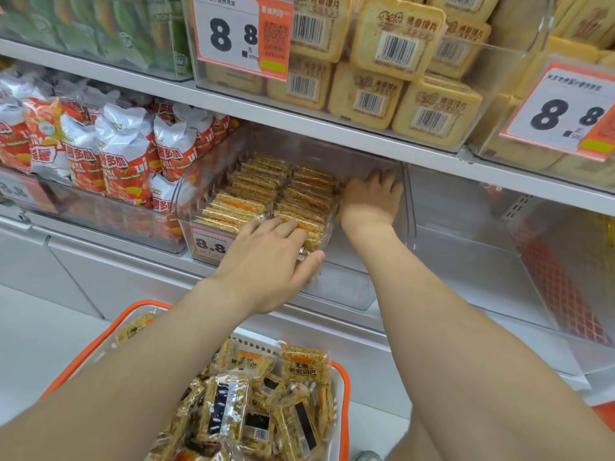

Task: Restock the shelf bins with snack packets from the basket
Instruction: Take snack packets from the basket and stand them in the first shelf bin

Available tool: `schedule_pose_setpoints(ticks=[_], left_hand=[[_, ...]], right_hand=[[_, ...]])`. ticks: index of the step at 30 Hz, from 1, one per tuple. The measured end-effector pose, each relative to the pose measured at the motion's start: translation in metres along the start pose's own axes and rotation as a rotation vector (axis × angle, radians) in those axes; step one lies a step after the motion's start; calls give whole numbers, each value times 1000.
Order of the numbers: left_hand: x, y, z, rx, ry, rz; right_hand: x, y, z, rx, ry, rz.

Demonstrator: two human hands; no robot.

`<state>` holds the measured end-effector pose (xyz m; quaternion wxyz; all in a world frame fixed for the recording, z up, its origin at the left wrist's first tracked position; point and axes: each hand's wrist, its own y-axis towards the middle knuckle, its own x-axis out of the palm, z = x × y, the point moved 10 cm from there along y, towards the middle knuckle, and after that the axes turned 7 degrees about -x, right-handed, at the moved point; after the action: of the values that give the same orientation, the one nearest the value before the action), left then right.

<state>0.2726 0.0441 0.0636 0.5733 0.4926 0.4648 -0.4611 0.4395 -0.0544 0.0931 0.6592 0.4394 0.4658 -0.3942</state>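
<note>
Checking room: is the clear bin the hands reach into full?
Partly full. Cracker packets fill two rows at left; the bin is bare at front right.

Rows of packets (266, 188) stand in the middle bin (346, 287) on the lower shelf, with bagged snacks (116, 154) in the bin to its left. Wrapped slices (396, 38) sit on the shelf above. The basket (344, 377) stands below in front, holding loose packets (233, 410).
</note>
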Motion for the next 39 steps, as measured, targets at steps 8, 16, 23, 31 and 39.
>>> schedule_pose_setpoints(ticks=[8, 16, 23, 31, 39], left_hand=[[3, 1, -1, 1, 9, 2], [4, 1, -1, 7, 22, 4], [4, 0, 0, 5, 19, 6], [5, -1, -1, 18, 3, -6], [9, -6, -3, 39, 22, -40]], right_hand=[[13, 4, 5, 83, 196, -33], [26, -11, 4, 265, 748, -232], [43, -33, -17, 503, 1642, -189], [30, -40, -29, 526, 1630, -271], [33, -46, -22, 399, 1407, -348]])
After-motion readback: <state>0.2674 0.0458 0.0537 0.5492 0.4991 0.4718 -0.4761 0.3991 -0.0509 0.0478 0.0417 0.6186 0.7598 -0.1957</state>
